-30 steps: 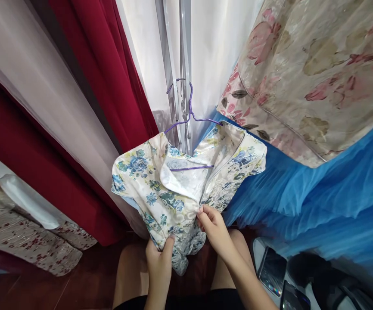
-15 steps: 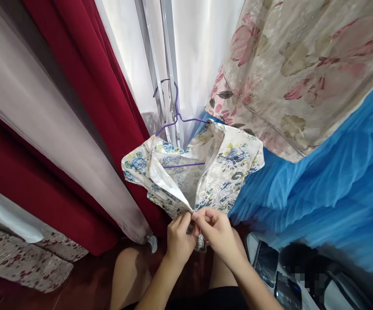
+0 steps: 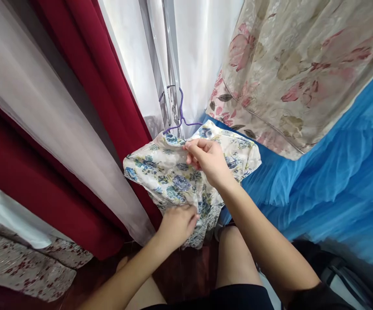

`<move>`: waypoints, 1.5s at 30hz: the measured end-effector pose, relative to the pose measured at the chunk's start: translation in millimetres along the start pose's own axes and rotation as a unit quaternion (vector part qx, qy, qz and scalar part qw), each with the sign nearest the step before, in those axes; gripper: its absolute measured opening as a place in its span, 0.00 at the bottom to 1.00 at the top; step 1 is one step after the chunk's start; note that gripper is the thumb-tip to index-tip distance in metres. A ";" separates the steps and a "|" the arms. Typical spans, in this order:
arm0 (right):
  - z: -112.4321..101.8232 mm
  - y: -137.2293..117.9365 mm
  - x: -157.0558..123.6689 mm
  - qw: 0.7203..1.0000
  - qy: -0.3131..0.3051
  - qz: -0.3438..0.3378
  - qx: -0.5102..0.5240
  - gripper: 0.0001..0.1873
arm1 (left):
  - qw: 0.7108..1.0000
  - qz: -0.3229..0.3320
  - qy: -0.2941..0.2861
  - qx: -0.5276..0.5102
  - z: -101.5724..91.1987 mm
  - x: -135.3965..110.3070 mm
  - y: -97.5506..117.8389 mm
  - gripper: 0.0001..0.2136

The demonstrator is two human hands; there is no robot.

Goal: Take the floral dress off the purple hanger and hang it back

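A white short-sleeved blouse (image 3: 180,183) with blue, green and yellow flowers hangs on a purple wire hanger (image 3: 182,113). Its opening is closed up to the neckline. At the top of that opening my right hand (image 3: 206,157) is closed in a pinch on the zipper pull, which the fingers hide. Lower down, my left hand (image 3: 180,221) is closed on the fabric of the blouse near the waist, its fingertips partly out of sight. The hanger's hook hangs at a pale metal stand (image 3: 173,101).
Dark red curtains (image 3: 109,107) with a pale sheer strip (image 3: 76,129) hang at the left. At the right are a beige floral cloth (image 3: 270,77) and blue pleated fabric (image 3: 280,185). My bare knees show below, over a dark red floor (image 3: 189,275). Speckled fabric (image 3: 28,262) lies lower left.
My right hand has moved up from the waist to the neckline, and the blouse's open V has closed behind it. My left hand has stayed low, shifting slightly.
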State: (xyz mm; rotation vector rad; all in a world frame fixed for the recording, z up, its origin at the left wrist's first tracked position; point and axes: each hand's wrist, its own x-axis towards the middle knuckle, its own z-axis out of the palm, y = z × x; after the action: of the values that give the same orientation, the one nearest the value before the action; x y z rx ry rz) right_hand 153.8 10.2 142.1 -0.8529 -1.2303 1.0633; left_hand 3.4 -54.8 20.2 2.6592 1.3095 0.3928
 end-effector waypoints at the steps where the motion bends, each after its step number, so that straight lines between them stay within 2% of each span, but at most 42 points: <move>1: -1.7 3.0 -5.0 1.000 0.000 -0.003 -0.005 0.09 | 0.996 0.003 0.077 -0.048 -9.9 3.9 -6.9 0.08; 3: -5.9 7.6 -16.1 0.999 -0.004 -0.023 -0.024 0.10 | 0.963 0.001 0.238 -0.124 -36.0 16.0 -17.8 0.10; 5: -9.5 9.0 -24.8 0.997 -0.011 -0.054 -0.046 0.11 | 0.930 0.014 0.335 -0.150 -64.8 33.3 -23.3 0.17; 7: -11.5 9.1 -27.6 0.995 -0.013 -0.076 -0.064 0.12 | 0.926 0.053 0.350 -0.132 -89.0 52.3 -22.7 0.16; 9: -12.4 11.8 -23.9 0.992 -0.005 -0.090 -0.089 0.12 | 0.925 0.089 0.356 -0.101 -104.9 68.2 -17.1 0.10; 12: -13.7 26.6 -12.9 0.980 0.038 -0.121 -0.153 0.12 | 0.910 0.107 0.390 -0.091 -117.5 80.0 -5.8 0.10; 14: -15.7 41.3 -9.5 0.969 0.057 -0.131 -0.200 0.11 | 0.889 0.088 0.434 -0.117 -124.0 80.1 -5.0 0.10; 16: -18.8 54.3 -14.1 0.968 0.049 -0.112 -0.221 0.11 | 0.856 0.049 0.490 -0.158 -130.1 75.9 -17.6 0.10; 18: -22.3 62.1 -26.2 0.972 0.030 -0.085 -0.218 0.12 | 0.814 0.002 0.543 -0.205 -131.7 68.1 -45.5 0.10; 21: -25.6 64.8 -49.3 0.979 0.009 -0.048 -0.200 0.12 | 0.736 -0.085 0.597 -0.307 -114.8 51.4 -99.5 0.12; 23: -27.0 65.5 -61.4 0.982 -0.006 -0.021 -0.187 0.12 | 0.660 -0.172 0.594 -0.427 -88.2 38.7 -125.4 0.15; 24: -28.3 67.0 -65.6 0.983 -0.011 -0.010 -0.182 0.12 | 0.612 -0.225 0.581 -0.487 -71.1 32.3 -131.7 0.16; 25: -30.8 69.7 -68.7 0.984 -0.009 -0.003 -0.178 0.12 | 0.578 -0.271 0.551 -0.537 -52.4 26.2 -133.1 0.18; 26: -34.9 73.7 -70.9 0.985 0.001 0.001 -0.175 0.12 | 0.559 -0.304 0.513 -0.577 -32.7 20.5 -129.9 0.19; 28: -49.7 85.9 -74.2 0.985 0.041 0.010 -0.165 0.12 | 0.537 -0.334 0.483 -0.605 5.8 11.1 -113.2 0.20; 29: -60.6 93.9 -76.1 0.984 0.071 0.017 -0.160 0.12 | 0.534 -0.352 0.474 -0.605 22.7 7.7 -101.7 0.20; 30: -73.6 102.9 -78.5 0.982 0.104 0.026 -0.157 0.12 | 0.542 -0.361 0.448 -0.612 37.0 5.3 -89.4 0.20; 32: -103.3 123.2 -86.1 0.970 0.169 0.051 -0.170 0.12 | 0.585 -0.339 0.394 -0.623 55.2 3.9 -65.0 0.20; 35: -145.1 154.4 -103.6 0.940 0.224 0.094 -0.239 0.13 | 0.682 -0.242 0.324 -0.609 55.8 9.3 -32.9 0.15; 37: -161.5 170.2 -116.5 0.928 0.200 0.122 -0.290 0.14 | 0.738 -0.178 0.281 -0.587 44.8 16.0 -14.4 0.13; 39: -164.1 176.3 -127.1 0.920 0.155 0.149 -0.328 0.15 | 0.770 -0.131 0.240 -0.576 32.8 22.1 3.0 0.12; 41: -152.9 170.7 -133.3 0.922 0.127 0.150 -0.334 0.16 | 0.791 -0.093 0.212 -0.567 24.6 25.3 20.5 0.12; 43: -131.4 156.1 -135.0 0.949 0.090 0.134 -0.270 0.20 | 0.816 -0.060 0.191 -0.542 20.3 24.5 38.0 0.11; 45: -105.5 139.4 -133.5 0.980 0.014 0.153 -0.129 0.24 | 0.848 -0.038 0.168 -0.501 16.8 20.0 53.2 0.12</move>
State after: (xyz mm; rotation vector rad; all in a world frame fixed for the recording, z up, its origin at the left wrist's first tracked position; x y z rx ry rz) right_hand 233.4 -70.1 -46.7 -1.2852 -1.2549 1.1450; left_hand 60.3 -71.5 20.8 1.6774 0.8731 1.1813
